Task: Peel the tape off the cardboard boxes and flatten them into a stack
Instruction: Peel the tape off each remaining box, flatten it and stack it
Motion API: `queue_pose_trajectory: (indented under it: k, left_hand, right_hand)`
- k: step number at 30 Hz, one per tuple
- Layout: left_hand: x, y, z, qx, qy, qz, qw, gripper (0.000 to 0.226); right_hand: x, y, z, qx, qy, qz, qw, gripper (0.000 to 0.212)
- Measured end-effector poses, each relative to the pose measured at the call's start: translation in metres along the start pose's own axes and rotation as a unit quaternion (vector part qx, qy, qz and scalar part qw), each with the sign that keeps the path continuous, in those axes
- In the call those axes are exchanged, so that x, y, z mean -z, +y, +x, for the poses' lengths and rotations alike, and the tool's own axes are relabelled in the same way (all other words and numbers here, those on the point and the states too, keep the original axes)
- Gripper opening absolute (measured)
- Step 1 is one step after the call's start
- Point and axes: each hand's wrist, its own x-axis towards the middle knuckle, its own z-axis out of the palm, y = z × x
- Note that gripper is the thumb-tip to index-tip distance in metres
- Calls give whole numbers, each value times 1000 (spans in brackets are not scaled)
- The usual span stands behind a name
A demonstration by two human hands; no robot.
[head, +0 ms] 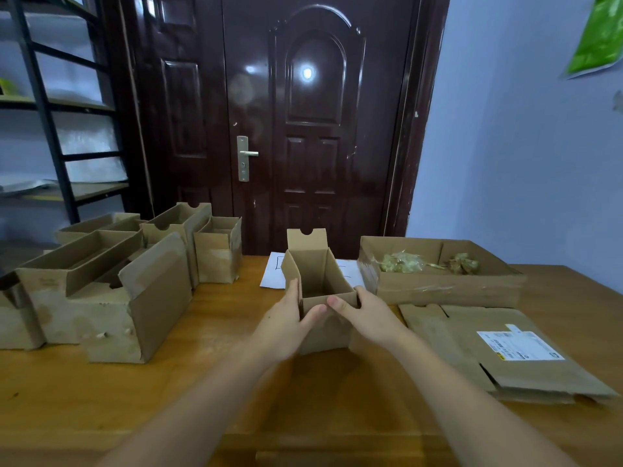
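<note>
A small open cardboard box (320, 274) stands upright on the wooden table (202, 382) in the middle, its far flap raised. My left hand (286, 318) grips the box's left near corner, thumb on the front wall. My right hand (364, 315) grips the right near corner, thumb on the front rim. To the right lies a stack of flattened boxes (488, 358) with a white label on top. Several open cardboard boxes (111, 291) stand grouped at the left.
A wide shallow box (438, 284) holding crumpled tape wads (401, 262) sits at the back right. A white paper sheet (273, 274) lies behind the small box. A dark door is behind the table, metal shelves at far left.
</note>
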Motion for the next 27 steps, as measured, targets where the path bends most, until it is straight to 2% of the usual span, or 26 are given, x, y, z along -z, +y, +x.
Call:
queue_pose_trajectory:
  k: [2,5,7,10,11,13,16,19,21,23,25,27]
  left_hand:
    - [3,-2,-4,4,7,30,1000,112]
    - [10,-3,-13,2,31,132,991,123]
    - [16,-3,-21,-13,52,173,983,121]
    - [24,-3,-35,-59,59,216,973,108]
    - [25,-1,-40,-84,67,231,967,103]
    - [24,3,-49,-142,85,256,952,93]
    - [26,12,-57,-239,115,263,928,73]
    - [43,26,-50,-325,120,239,907,43]
    - [58,40,-36,-320,131,229,910,38]
    - [75,49,-16,-256,113,234,931,44]
    - [93,47,3,-165,21,306,937,78]
    - [107,38,13,-86,-92,362,924,115]
  right_hand:
    - [10,-1,4,1,-5,-71,997,65]
    - [22,-4,7,3,17,-144,989,89]
    - [29,-6,4,35,21,-118,992,80]
    - [38,-7,0,53,6,-100,994,70]
    - [41,-8,-1,39,3,-109,993,76]
    - [45,-15,-5,21,-4,-140,990,103]
    - [52,-24,-8,21,-37,-249,968,138]
    - [53,-26,-7,18,-71,-287,955,147]
    - [56,-24,-3,33,-93,-256,962,140]
    - [60,-24,0,46,-135,-210,967,132]
    - [63,-26,3,54,-172,-189,965,132]
    - [63,-25,5,66,-185,-179,964,130]
